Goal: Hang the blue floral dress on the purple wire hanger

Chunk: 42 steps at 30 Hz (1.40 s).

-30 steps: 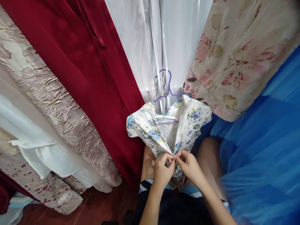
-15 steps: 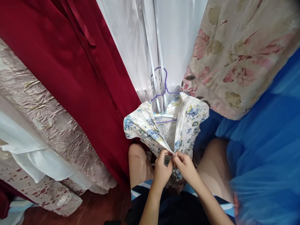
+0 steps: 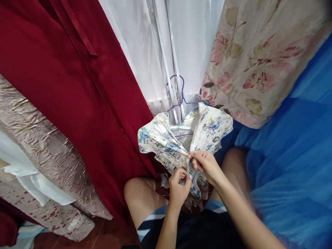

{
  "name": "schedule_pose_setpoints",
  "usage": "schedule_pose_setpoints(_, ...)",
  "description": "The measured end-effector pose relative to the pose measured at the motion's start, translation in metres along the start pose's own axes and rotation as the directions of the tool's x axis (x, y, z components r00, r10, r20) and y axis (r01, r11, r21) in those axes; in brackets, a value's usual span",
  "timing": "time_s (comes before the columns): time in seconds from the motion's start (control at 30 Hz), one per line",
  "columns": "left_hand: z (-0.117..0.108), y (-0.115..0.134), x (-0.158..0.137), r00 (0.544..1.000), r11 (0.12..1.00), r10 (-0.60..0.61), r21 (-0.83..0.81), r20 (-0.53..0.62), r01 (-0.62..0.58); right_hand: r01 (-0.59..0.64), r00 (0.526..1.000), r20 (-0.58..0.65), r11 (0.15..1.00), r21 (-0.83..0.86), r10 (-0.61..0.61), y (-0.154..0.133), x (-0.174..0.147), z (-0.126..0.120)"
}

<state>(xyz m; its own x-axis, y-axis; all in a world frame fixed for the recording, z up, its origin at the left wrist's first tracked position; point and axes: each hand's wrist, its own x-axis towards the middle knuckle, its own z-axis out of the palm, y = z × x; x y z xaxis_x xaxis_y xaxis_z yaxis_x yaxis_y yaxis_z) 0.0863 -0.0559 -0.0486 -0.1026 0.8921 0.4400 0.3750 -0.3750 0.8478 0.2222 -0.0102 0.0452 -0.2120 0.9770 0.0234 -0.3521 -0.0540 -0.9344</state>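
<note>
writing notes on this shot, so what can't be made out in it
- Head view: any fastener at the blue-flowered garment's front; the left hand and right hand cover it.
- Head view: purple hanger's ends; hidden inside the garment.
- Head view: red cloth's top; cut off by the upper edge.

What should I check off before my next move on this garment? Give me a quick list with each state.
1. Left hand gripping the front of the garment: ok, fingertips pinched on it.
2. Right hand gripping the front: ok, pinched higher up than the left.
3. Hanger under the shoulders: ok.
4. Neck opening closed: not ok, it gapes above the right hand.
5. Fastening at the fingertips: cannot tell, too small and partly covered.
6. Hanger hook free of the white straps: cannot tell, they overlap in this view.
</note>
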Motion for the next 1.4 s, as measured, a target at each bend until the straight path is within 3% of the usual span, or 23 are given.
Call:
schedule_pose_setpoints(0.2, -0.024, 0.003, 0.003, 0.999, 0.999, 0.020, 0.033, 0.036, -0.021, 0.186, 0.982, 0.012, 0.978, 0.097, -0.188, -0.069, 0.052, 0.024)
schedule_pose_setpoints(0.33, -0.031, 0.008, -0.002, 0.993, 0.999, 0.018, 0.026, 0.118, -0.021, 0.257, 0.966, -0.043, 0.960, 0.108, -0.254, -0.101, 0.068, 0.035)
schedule_pose_setpoints(0.5, -0.034, 0.008, -0.018, 0.978, 0.999, -0.034, 0.028, 0.207, 0.029, 0.301, 0.953, -0.048, 0.952, 0.060, -0.299, -0.112, 0.058, 0.048)
schedule_pose_setpoints(0.63, -0.048, 0.022, -0.012, 0.970, 0.993, 0.087, 0.057, 0.229, -0.102, 0.299, 0.954, -0.009, 0.953, -0.057, -0.300, -0.105, 0.041, 0.054)
schedule_pose_setpoints(0.7, -0.059, 0.039, 0.008, 0.967, 0.977, 0.196, 0.047, 0.163, -0.206, 0.323, 0.946, 0.003, 0.942, -0.091, -0.324, -0.101, 0.034, 0.056)
schedule_pose_setpoints(0.77, -0.069, 0.061, 0.038, 0.953, 0.952, 0.302, 0.052, 0.027, -0.303, 0.384, 0.923, 0.021, 0.914, -0.131, -0.384, -0.099, 0.029, 0.057)
schedule_pose_setpoints(0.87, -0.079, 0.100, 0.093, 0.891, 0.900, 0.435, 0.102, -0.131, -0.425, 0.469, 0.882, 0.048, 0.861, -0.198, -0.469, -0.099, 0.027, 0.057)
schedule_pose_setpoints(0.97, -0.080, 0.132, 0.140, 0.835, 0.817, 0.551, 0.209, -0.010, -0.537, 0.492, 0.868, 0.070, 0.834, -0.251, -0.491, -0.097, 0.032, 0.055)
schedule_pose_setpoints(1.07, -0.073, 0.150, 0.163, 0.777, 0.725, 0.623, 0.306, 0.090, -0.617, 0.509, 0.854, 0.025, 0.825, -0.247, -0.520, -0.088, 0.043, 0.052)
schedule_pose_setpoints(1.2, -0.079, 0.155, 0.174, 0.763, 0.732, 0.640, 0.375, -0.093, -0.569, 0.495, 0.852, -0.045, 0.832, -0.251, -0.521, -0.063, 0.051, 0.047)
schedule_pose_setpoints(1.3, -0.106, 0.146, 0.182, 0.773, 0.798, 0.577, 0.382, -0.263, -0.466, 0.455, 0.872, -0.054, 0.846, -0.279, -0.487, -0.046, 0.044, 0.039)
schedule_pose_setpoints(1.4, -0.144, 0.119, 0.188, 0.773, 0.855, 0.490, 0.396, -0.402, -0.337, 0.431, 0.887, -0.047, 0.859, -0.277, -0.460, -0.033, 0.030, 0.025)
